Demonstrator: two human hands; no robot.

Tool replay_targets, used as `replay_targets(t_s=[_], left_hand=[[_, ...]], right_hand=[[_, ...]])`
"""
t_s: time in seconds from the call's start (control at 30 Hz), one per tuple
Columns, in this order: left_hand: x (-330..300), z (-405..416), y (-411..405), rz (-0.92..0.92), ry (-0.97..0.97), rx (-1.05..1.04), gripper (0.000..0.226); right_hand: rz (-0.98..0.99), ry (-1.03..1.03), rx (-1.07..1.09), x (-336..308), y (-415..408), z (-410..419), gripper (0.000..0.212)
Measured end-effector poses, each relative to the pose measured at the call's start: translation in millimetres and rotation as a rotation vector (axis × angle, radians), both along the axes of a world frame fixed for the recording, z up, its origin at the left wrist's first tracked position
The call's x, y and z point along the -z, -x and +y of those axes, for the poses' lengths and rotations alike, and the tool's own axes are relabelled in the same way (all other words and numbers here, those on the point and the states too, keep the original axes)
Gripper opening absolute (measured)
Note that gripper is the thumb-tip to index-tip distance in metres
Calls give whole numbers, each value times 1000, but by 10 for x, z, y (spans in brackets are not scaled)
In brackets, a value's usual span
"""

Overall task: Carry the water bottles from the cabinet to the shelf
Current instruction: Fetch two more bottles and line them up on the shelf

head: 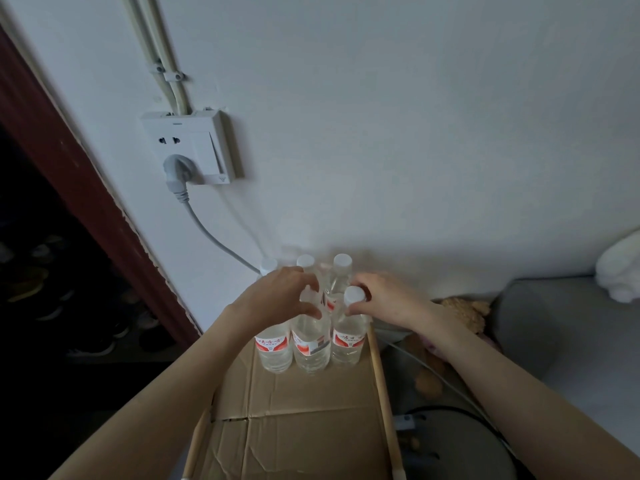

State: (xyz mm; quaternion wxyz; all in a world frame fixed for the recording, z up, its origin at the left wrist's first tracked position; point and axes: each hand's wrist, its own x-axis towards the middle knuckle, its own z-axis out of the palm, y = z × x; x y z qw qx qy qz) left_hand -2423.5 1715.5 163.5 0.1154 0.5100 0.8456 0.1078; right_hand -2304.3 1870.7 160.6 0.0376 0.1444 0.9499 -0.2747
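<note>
Several clear water bottles with red-and-white labels and white caps stand upright in two rows on a cardboard-covered surface point(304, 420) against the white wall. My left hand point(277, 299) is closed around the neck of the front middle bottle point(310, 344). My right hand point(384, 299) grips the neck of the front right bottle point(348, 341), whose white cap shows beside my fingers. A third front bottle point(273, 348) stands to the left, partly under my left wrist. Back-row bottles point(341, 268) rise behind my hands.
A wall socket point(194, 150) with a grey plug and cable hangs on the wall above left. A dark red door frame point(69, 174) borders a dim shoe area on the left. A grey cushion point(561, 323) and a brown plush toy point(464, 310) lie to the right.
</note>
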Motion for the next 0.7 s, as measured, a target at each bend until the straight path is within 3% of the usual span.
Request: replay_targets(t_s=[0.2, 0.37, 0.6, 0.7], left_hand=[[-9, -19, 11, -162, 57, 130, 43], [-3, 6, 8, -112, 1, 87, 33], [48, 2, -15, -106, 4, 36, 46], [64, -7, -15, -100, 5, 46, 41]], right_hand=[[-15, 79, -25, -17, -34, 10, 34], [5, 62, -9, 9, -16, 6, 33], [0, 40, -3, 67, -29, 35, 29], [15, 65, -6, 78, -12, 9, 32]])
